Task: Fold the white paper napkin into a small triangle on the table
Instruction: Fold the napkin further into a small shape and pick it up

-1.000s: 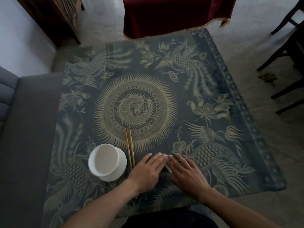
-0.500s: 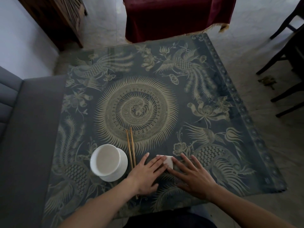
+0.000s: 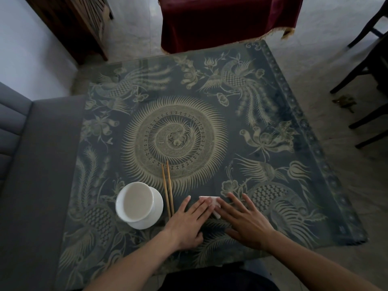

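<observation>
A small folded white paper napkin [image 3: 214, 201] lies flat on the patterned table [image 3: 262, 143] near its front edge. My left hand [image 3: 189, 221] rests flat, its fingertips pressing on the napkin's left part. My right hand [image 3: 243, 219] lies flat with spread fingers, its fingertips on the napkin's right and lower edge. Most of the napkin is hidden under the fingers; only its top strip and a small lower corner show.
A white bowl on a white saucer [image 3: 137, 204] stands left of my left hand. Two wooden chopsticks [image 3: 168, 190] lie between bowl and hand. A grey sofa [image 3: 31, 164] borders the table's left side; a red-draped stand [image 3: 226, 19] and dark chairs [image 3: 369, 80] stand beyond.
The napkin shows more above the fingertips than a second ago. My right hand has spread its fingers and slid slightly right; both hands still press on it.
</observation>
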{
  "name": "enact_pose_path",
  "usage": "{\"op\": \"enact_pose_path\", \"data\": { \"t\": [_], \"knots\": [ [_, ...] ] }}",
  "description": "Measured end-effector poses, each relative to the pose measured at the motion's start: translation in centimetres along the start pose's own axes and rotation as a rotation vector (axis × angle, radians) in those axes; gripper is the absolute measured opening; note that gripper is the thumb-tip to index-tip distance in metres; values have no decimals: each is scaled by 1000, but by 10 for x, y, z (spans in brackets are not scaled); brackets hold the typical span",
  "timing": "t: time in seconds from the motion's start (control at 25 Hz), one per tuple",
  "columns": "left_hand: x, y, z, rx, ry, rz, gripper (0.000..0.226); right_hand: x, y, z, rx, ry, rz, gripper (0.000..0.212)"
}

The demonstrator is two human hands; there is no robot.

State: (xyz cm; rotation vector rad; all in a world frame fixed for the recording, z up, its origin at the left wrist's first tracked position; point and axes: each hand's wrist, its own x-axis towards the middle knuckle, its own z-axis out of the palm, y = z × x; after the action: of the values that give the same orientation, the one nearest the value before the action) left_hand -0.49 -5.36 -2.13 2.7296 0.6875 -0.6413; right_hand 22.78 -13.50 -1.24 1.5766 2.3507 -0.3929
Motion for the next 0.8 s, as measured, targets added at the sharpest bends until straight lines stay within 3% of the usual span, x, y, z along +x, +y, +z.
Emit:
{"op": "enact_pose_path", "data": {
  "t": [0.8],
  "knots": [
    [-1,-8,-13,51,-62,66,96,11,36,-4,-79,-24,-187,69]
  ]
}}
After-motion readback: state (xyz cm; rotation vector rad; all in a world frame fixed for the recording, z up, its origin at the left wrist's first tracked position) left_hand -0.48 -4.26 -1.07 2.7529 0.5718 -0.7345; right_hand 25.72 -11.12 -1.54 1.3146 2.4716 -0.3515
